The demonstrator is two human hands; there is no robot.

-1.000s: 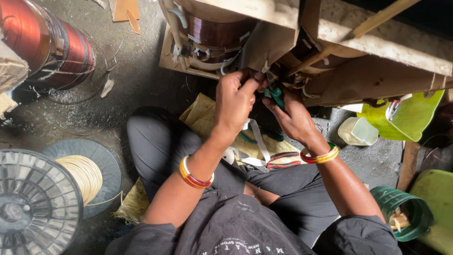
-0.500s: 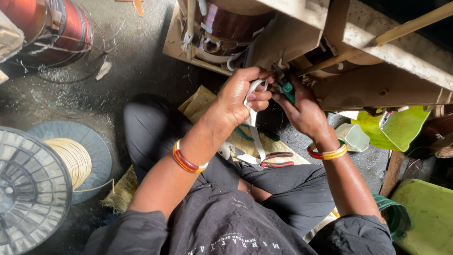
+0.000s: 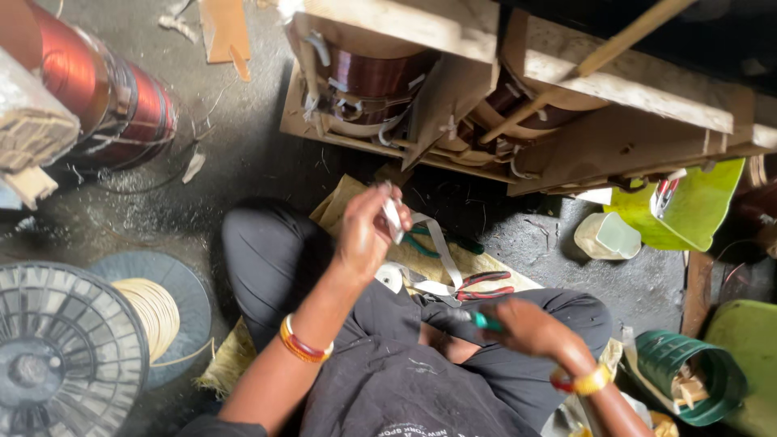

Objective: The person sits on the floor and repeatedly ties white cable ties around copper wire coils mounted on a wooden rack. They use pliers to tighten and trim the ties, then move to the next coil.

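Left hand (image 3: 366, 235) pinches a white tape strip (image 3: 437, 247) above the lap; right hand (image 3: 522, 326) closes on a green-handled tool (image 3: 486, 321); red-handled pliers (image 3: 484, 286) lie between.

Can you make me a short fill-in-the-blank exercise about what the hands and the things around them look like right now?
1. The left hand pinches a strip of ____ tape.
2. The right hand holds a tool with a ____ handle.
3. The pliers on the mat have ____ handles.

Missing words: white; green; red
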